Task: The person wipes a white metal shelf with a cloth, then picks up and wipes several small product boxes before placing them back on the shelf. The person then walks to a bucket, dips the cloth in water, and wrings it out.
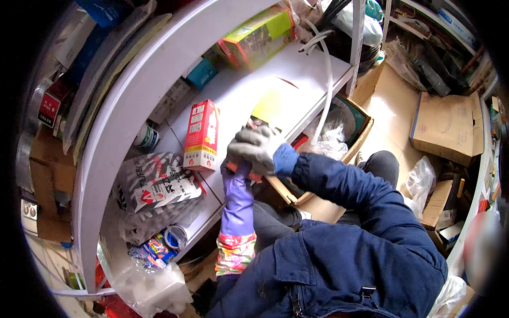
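My left hand [237,169] wears a long purple rubber glove with a flowered cuff [236,254]. Over its front lies my right hand [256,147] in a grey work glove, fingers bent, hiding most of the left hand. A small orange-red patch [254,175] shows beneath the two hands; I cannot tell what it is or whether anything is gripped. Just beyond them, a yellow-green package [274,105] rests on the white shelf [228,93], partly washed out by glare. Left of the hands stands a red and white carton [201,135] bearing writing.
Black-and-white plastic packages [163,183] and a blue packet [155,250] lie at left. A green-and-red box [256,37] and a pale hose [328,79] are farther back. An open carton [364,133] stands below the shelf edge; another cardboard box [445,125] sits on the floor.
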### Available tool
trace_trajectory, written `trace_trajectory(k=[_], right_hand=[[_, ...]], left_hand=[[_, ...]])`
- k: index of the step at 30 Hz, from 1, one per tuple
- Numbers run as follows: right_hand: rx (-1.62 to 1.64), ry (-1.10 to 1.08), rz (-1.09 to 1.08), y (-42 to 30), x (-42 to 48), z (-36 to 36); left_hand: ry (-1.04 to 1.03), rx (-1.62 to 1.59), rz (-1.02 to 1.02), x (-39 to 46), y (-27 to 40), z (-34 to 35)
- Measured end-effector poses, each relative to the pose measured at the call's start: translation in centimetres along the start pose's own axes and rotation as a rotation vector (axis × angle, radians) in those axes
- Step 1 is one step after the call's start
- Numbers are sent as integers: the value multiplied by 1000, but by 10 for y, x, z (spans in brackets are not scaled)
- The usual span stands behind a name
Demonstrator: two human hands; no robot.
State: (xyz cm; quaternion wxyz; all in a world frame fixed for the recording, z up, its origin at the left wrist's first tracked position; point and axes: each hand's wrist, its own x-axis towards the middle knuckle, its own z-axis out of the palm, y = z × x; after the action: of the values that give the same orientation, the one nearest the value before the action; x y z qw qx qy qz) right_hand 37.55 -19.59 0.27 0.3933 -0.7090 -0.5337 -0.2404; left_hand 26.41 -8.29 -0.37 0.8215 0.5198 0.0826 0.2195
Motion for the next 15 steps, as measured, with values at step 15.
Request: trace_trajectory(k=[15], right_hand=[[43, 384, 798, 291, -25, -108]], left_hand=[[-114, 558, 581, 4, -25, -3]])
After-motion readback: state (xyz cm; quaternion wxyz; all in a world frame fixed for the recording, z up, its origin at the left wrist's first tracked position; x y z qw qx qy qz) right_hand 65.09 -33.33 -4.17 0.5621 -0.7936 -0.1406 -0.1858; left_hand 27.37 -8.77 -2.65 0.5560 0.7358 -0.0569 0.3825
